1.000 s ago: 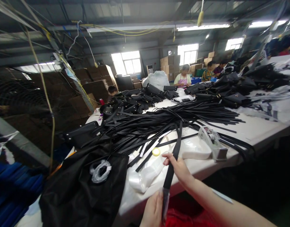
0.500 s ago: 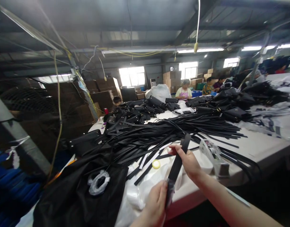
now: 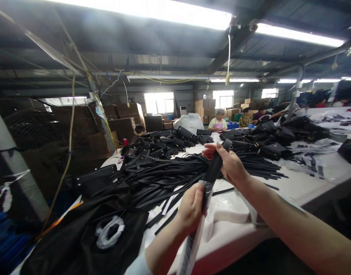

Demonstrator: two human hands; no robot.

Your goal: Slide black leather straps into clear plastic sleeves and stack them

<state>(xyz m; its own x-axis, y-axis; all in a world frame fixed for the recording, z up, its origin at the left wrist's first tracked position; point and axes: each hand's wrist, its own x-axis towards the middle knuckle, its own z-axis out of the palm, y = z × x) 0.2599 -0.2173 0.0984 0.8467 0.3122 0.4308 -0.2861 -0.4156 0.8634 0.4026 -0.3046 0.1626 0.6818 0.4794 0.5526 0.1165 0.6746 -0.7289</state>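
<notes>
White worktable [image 3: 303, 187], heaped straps [image 3: 166, 170], and we grip one part-sleeved strap [image 3: 213, 170], left hand [image 3: 191, 204] low, right hand [image 3: 232, 163] up top!

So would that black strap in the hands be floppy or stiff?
The black strap is probably bendy, since similar straps curve in the pile. It's likely light: it looks narrow and flat in the left hand and right hand. The clear sleeve over its lower part looks shiny, so it may be slippery there.
</notes>
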